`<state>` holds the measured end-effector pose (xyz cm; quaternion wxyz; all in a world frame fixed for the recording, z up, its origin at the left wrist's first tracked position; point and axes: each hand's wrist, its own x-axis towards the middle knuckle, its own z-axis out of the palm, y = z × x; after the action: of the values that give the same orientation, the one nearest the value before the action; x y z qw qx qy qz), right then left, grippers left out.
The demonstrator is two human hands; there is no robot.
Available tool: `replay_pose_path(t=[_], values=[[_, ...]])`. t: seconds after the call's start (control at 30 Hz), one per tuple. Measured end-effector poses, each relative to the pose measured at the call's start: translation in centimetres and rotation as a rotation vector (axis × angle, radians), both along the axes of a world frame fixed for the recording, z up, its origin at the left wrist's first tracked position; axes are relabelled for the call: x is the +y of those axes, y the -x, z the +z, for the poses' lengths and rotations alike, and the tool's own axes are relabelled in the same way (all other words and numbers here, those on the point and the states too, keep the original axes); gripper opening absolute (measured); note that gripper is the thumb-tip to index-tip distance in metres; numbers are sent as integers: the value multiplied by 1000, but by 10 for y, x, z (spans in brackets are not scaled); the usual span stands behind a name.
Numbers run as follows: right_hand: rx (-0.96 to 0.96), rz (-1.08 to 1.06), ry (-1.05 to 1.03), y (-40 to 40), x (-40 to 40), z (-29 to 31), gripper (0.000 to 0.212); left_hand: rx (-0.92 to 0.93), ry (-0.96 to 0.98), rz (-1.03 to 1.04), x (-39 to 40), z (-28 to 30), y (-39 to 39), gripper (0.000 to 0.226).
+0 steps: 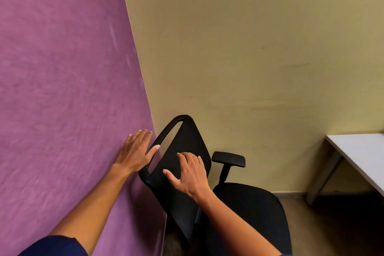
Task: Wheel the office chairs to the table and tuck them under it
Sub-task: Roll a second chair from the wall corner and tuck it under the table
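Observation:
A black office chair (182, 143) with a mesh back, padded seat and one visible armrest (228, 158) stands in the room's corner, its back turned toward me. My left hand (136, 150) hovers open just left of the backrest's top frame, its thumb near or touching the rim. Over the backrest's mesh, my right hand (191, 172) is spread with straight fingers; I cannot tell whether it touches. A corner of the white table (357, 151) with a grey leg shows at the right edge. The chair's wheels are hidden.
A purple wall (62, 89) runs close along the left, and a beige wall (259, 48) stands behind the chair. Brown floor (295, 210) lies between the chair and the table leg (324, 181).

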<state>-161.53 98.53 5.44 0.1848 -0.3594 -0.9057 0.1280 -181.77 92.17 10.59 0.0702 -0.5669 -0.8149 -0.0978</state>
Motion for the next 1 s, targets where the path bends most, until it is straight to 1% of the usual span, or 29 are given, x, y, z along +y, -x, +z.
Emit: replay_pose_path(t=[0.07,0.17,0.3,0.43,0.47,0.6,0.77,0.9,1.0], values=[[18,31,36,24,14,-8,89,-1,19,24,14,-1,14,66],[27,56,83,49,10,-18,85,-9,65,32,23,-8,24,66],[20,100,89,74,-2,-23,85,1,79,36,35,-14,37,65],[-36,43,166,123,15,-24,84,-11,123,-43,91,-22,73,62],[-54,44,179,125,10,-24,83,-16,134,-56,94,-24,71,62],[-81,-13,237,157,21,-26,83,-86,175,-108,137,-38,89,62],[-81,-92,319,183,38,-26,90,-192,239,-120,177,-52,104,67],[-9,-124,365,196,48,-29,91,-284,257,-116,204,-60,121,74],[29,-133,387,198,47,-33,91,-295,257,-123,214,-65,124,82]])
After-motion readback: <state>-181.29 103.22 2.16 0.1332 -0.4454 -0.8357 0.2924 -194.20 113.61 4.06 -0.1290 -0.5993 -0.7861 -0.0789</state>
